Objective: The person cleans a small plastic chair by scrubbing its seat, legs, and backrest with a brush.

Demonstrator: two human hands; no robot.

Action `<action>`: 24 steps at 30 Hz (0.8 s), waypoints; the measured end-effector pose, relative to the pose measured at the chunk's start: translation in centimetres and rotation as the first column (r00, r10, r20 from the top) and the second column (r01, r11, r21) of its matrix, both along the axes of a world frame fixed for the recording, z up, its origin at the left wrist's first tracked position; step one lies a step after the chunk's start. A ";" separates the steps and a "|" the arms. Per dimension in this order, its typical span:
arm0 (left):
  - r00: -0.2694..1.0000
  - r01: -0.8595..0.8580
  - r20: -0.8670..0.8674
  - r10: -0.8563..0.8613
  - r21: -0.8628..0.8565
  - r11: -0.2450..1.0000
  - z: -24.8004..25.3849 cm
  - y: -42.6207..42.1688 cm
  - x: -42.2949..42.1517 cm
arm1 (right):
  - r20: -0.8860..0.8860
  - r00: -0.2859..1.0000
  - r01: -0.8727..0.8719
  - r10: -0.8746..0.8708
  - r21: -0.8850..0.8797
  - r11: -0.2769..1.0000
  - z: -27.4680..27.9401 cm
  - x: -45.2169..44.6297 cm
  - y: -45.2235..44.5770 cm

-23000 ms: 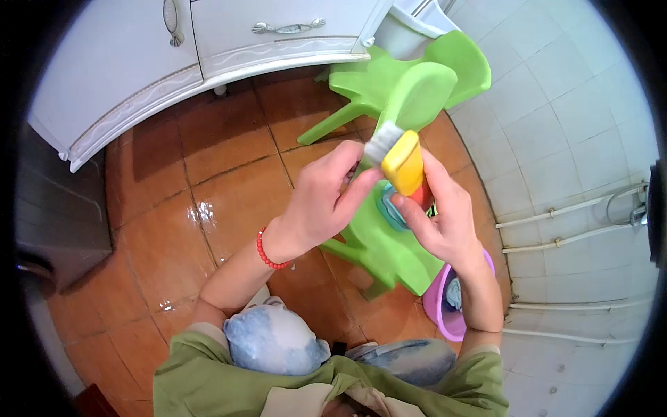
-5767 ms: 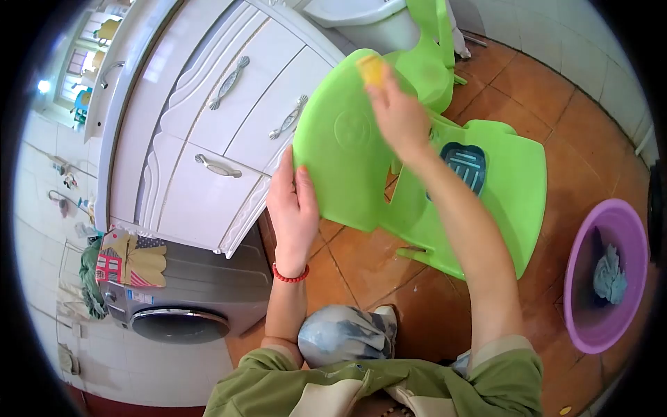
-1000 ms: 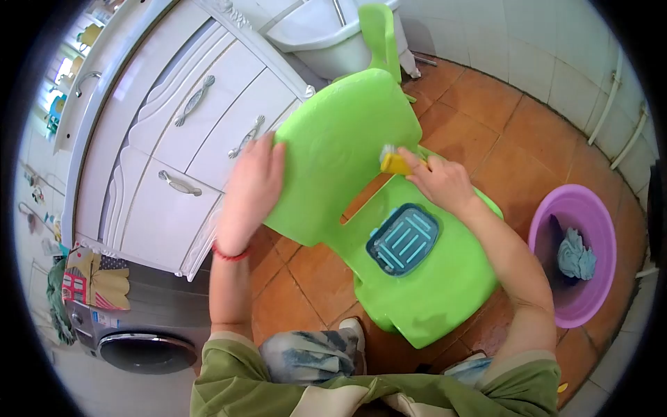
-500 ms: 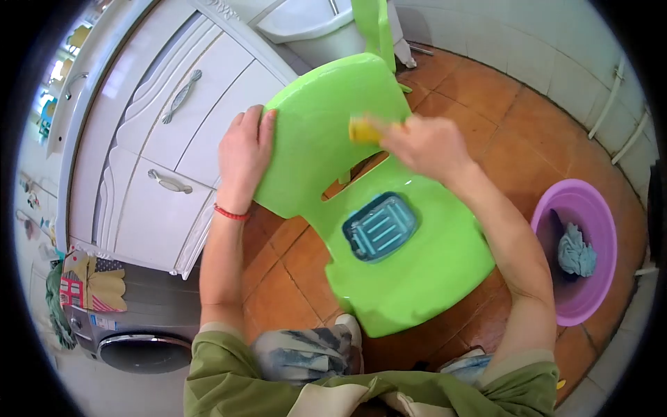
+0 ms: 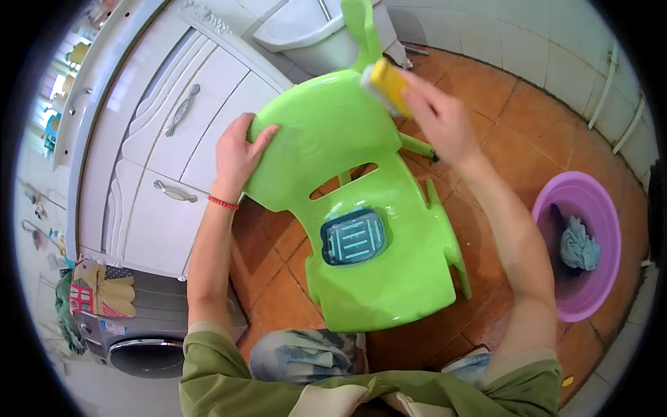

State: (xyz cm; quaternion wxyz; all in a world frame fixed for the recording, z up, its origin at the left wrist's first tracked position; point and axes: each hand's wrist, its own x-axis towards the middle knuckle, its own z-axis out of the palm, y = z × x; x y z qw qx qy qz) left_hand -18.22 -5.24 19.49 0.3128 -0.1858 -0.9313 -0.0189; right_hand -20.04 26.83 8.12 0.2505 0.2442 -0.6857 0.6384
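Behind the green chair's [image 5: 417,288] backrest, my left hand's [image 5: 235,158] fingertips are hidden. At its far corner, the yellow brush [image 5: 390,85] in my right hand [image 5: 448,125] blurs. Beyond it, the top edge crops a second chair [image 5: 361,26].

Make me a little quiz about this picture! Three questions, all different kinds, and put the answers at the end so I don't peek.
1. Which hand holds the yellow brush?
A) only the left
B) only the right
C) both

2. True or false: the blue-green dish sits on the seat of the green chair.

3. Fill in the colour: the crumpled cloth lies inside the ______ basin.

Key: 1. B, the right hand. 2. True. 3. Purple.
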 end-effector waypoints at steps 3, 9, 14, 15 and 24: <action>1.000 -0.002 0.011 0.002 -0.005 1.000 0.0 0.0 -0.5 | -0.022 1.000 -0.018 0.015 -0.124 0.992 -0.4 -3.2 0.0; 0.999 -0.036 0.020 0.036 -0.023 0.999 -0.1 0.9 -1.6 | 0.025 0.998 -0.057 0.052 0.274 0.960 5.5 -4.6 1.3; 1.000 0.019 0.017 -0.018 -0.004 1.000 -0.4 0.6 -1.6 | 0.013 0.987 -0.159 0.159 0.082 0.984 1.2 -2.5 1.9; 1.000 0.025 0.011 -0.025 -0.011 1.000 -0.4 0.8 -1.4 | -0.004 0.985 -0.170 0.170 -0.046 0.984 -0.8 -2.1 1.5; 1.000 0.005 0.012 -0.005 -0.004 1.000 -0.4 0.6 -1.0 | -0.019 0.997 -0.076 0.079 0.142 0.987 3.6 -2.5 1.5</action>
